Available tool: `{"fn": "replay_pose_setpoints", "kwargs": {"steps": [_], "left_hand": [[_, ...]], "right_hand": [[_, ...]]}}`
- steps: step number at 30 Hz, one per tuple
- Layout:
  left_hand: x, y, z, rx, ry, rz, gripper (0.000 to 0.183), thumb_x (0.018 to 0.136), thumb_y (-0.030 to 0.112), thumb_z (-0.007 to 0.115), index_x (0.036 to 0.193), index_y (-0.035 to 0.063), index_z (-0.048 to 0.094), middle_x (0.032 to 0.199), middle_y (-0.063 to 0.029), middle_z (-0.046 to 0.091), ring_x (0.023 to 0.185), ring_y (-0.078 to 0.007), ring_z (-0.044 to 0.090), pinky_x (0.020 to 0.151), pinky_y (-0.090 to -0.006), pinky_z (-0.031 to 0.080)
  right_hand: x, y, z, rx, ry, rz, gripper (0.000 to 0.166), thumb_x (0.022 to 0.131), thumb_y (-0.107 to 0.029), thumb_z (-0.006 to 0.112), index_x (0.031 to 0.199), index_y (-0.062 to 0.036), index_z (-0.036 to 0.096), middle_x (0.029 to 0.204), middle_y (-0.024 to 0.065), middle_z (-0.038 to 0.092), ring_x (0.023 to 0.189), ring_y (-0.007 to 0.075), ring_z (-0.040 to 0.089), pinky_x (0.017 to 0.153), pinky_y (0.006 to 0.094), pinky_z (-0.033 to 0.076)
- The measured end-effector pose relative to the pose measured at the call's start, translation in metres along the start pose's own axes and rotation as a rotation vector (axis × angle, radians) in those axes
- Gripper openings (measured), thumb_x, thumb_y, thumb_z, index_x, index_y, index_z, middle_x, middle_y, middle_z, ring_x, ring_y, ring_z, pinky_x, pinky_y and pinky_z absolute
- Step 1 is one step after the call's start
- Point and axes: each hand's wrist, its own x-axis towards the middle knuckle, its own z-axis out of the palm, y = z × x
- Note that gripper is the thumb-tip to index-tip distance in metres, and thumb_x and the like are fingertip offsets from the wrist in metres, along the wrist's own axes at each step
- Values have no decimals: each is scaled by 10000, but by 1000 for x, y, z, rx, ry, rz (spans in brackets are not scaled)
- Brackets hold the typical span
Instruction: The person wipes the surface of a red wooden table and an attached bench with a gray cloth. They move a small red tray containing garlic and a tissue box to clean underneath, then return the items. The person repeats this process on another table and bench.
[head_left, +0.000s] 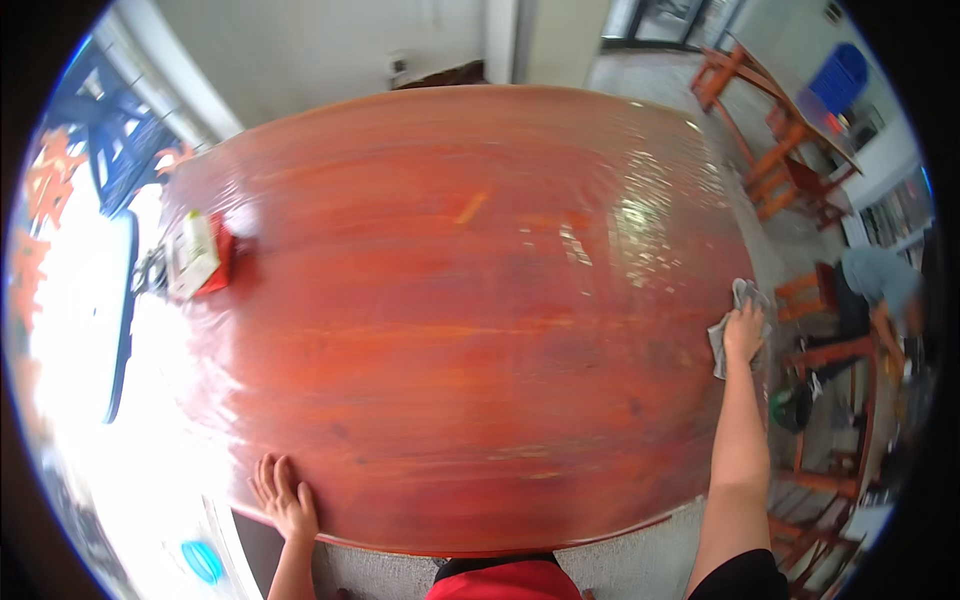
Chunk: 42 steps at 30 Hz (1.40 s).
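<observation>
Before me spreads a reddish-brown wooden table (450, 300) under a shiny clear plastic cover. At its right edge my right hand (744, 335) presses down on a crumpled grey cloth (718, 349), with folds of it showing around the fingers. My left hand (285, 499) rests on the tabletop near the front left corner, palm down, fingers apart, holding nothing. Toward the far left edge of the table lie a red and white packet-like bundle (196, 255) and something grey beside it, too blurred to name.
Right of the table, a person (881, 289) in a light blue top is seated by wooden furniture (832, 352). A blue plastic basket (838, 79) stands on another table at the upper right. A turquoise round object (201, 562) sits low on the left. A wall (322, 52) rises behind.
</observation>
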Motion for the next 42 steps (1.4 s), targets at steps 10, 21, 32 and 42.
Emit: {"fn": "replay_pose_setpoints", "kwargs": {"steps": [10,21,32,42], "left_hand": [[1,1,-12,-32,11,12,479,704,260,576,1160,127,508,1298,-115,368,1262,-323,264,1072,-500,133],[0,-2,-2,-14,-17,46,546,646,230,545,1159,48,503,1309,-189,359,1254,-379,269,1063,-536,109],[-3,-15,3,38,37,95,521,719,247,489,1199,43,462,1316,-185,360,1252,-362,282,1067,-500,111],[-13,-11,16,131,285,-117,362,896,235,394,1225,100,460,1325,-110,371,1269,-237,293,1099,-427,78]], "right_hand": [[-226,-379,-99,574,-182,-1296,472,709,-101,511,1179,-64,504,1280,158,437,1164,312,421,932,466,328],[-378,-525,-110,969,-346,-1581,426,715,-173,559,1128,-69,558,1303,149,423,1228,262,368,1008,485,249],[23,-225,1,259,26,-587,473,792,-235,511,1247,-124,444,1321,110,395,1194,289,399,945,445,356],[-39,70,-23,175,-202,-460,523,808,-266,486,1315,-215,372,1415,93,261,1317,277,214,1014,559,208]]}}
